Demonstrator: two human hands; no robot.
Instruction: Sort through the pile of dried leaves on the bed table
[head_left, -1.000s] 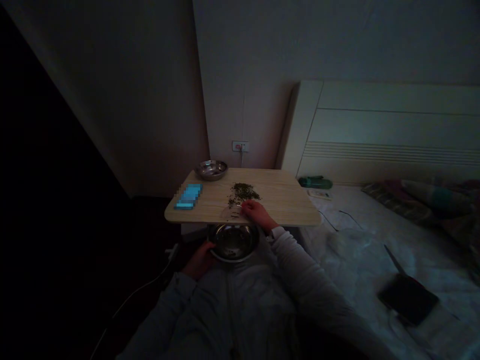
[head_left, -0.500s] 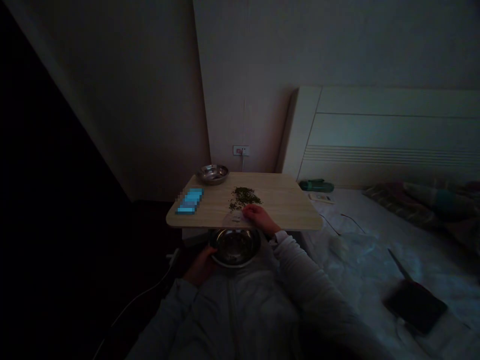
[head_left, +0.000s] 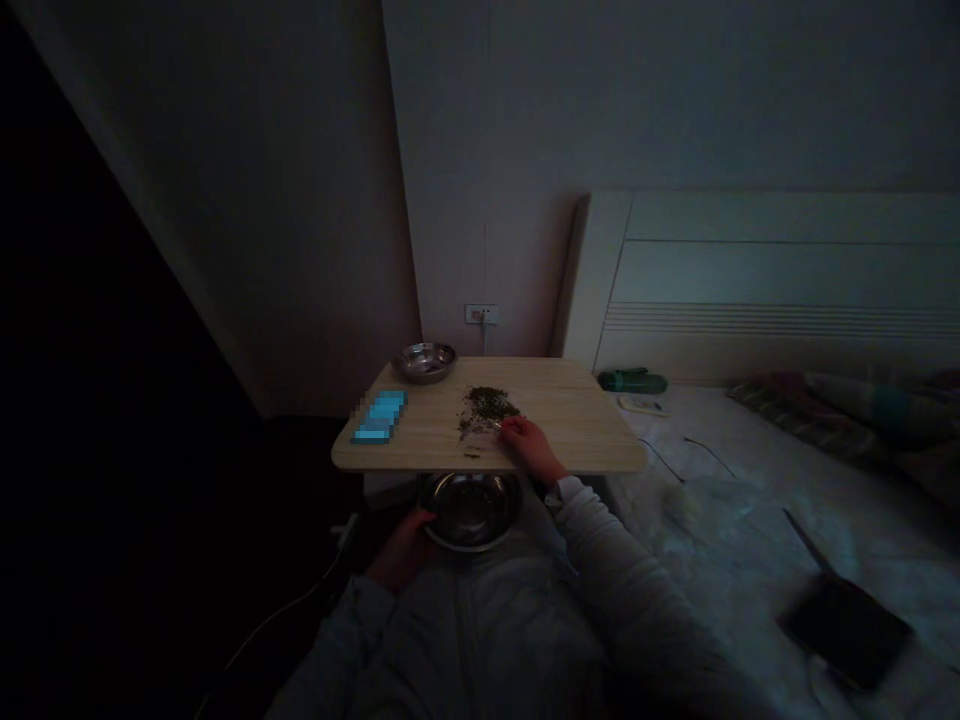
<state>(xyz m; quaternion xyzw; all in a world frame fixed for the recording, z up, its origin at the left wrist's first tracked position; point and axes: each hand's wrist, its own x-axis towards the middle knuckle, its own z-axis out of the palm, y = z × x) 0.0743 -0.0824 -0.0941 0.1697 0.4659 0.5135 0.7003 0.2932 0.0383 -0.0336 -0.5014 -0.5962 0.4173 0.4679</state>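
My left hand (head_left: 407,550) grips the left rim of a shiny metal bowl (head_left: 472,512), held below the table's front edge. The bowl's inside looks dark. Over the wooden table (head_left: 570,410) my right hand (head_left: 525,442) is closed, its fingertips on a thin, see-through piece (head_left: 480,434) that looks like clear plastic. Just beyond that piece lies a loose spread of small dark green bits (head_left: 489,402), like dried leaves or seeds. A small clump (head_left: 472,456) of them lies nearer the front edge.
A second metal bowl (head_left: 425,362) stands at the table's back left corner. In front of it is a lit, blurred phone (head_left: 380,417). To the right is a bed (head_left: 720,560) with a green bottle (head_left: 632,381) and a dark flat object (head_left: 846,630).
My right hand and the clear piece have moved slightly away from the table's front edge, toward the green bits. A small clump now shows near that edge. My left hand still holds the bowl.
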